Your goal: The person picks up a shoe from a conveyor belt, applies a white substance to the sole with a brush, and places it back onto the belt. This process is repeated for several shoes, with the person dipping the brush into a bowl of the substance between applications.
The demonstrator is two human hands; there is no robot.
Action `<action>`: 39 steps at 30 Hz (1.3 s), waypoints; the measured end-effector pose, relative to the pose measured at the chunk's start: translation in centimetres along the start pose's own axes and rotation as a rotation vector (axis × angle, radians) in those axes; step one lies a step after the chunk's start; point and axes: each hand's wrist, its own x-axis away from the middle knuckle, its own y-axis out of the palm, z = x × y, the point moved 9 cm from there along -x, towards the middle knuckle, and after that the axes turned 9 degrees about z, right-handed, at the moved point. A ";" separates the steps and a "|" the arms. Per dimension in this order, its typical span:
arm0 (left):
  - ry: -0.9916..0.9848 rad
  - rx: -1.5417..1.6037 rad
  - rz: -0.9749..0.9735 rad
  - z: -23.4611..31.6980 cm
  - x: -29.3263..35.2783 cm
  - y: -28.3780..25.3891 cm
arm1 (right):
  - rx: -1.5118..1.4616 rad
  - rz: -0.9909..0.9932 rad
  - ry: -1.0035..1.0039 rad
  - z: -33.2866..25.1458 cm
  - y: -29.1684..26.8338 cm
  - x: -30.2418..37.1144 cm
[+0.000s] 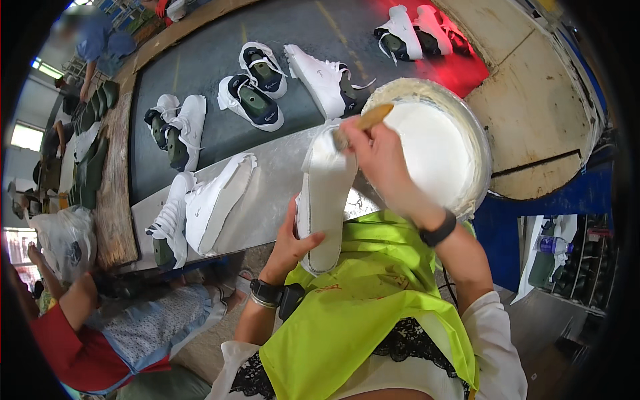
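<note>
My left hand (291,243) grips a white shoe (325,193) from below, sole turned up toward me. My right hand (378,157) holds a brush with a wooden handle (372,118), its bristle end resting on the toe part of the sole. Just right of the shoe stands a round metal bowl (477,137) filled with white glue. I wear a bright green apron (373,300), a black band on the right wrist and a watch on the left.
Several white shoes lie on the dark conveyor belt (207,73): one pair (200,210) on its side on the metal plate, others farther back (257,83). A seated person in red sleeves (87,320) is at my left. Another person (93,40) stands far back.
</note>
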 end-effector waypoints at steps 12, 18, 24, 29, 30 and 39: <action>-0.059 0.133 -0.002 -1.2 0.2 -1.8 | 0.176 -0.020 -0.130 -2.4 -0.9 4.9; 0.007 0.091 0.010 -0.9 0.2 -0.9 | 0.019 -0.131 0.042 -2.3 4.4 2.7; 0.018 0.073 0.020 -0.1 0.5 -0.8 | 0.202 0.137 -0.189 -3.7 2.8 -0.3; 0.017 0.073 0.016 -0.2 0.4 -0.6 | 0.152 -0.132 -0.139 -4.0 5.3 4.1; 0.018 0.070 0.015 -0.2 0.4 -0.7 | 0.240 -0.122 -0.093 -3.8 5.2 3.5; -0.094 0.306 0.011 -1.7 1.7 -3.8 | 0.299 -0.002 -0.311 -2.4 1.5 3.1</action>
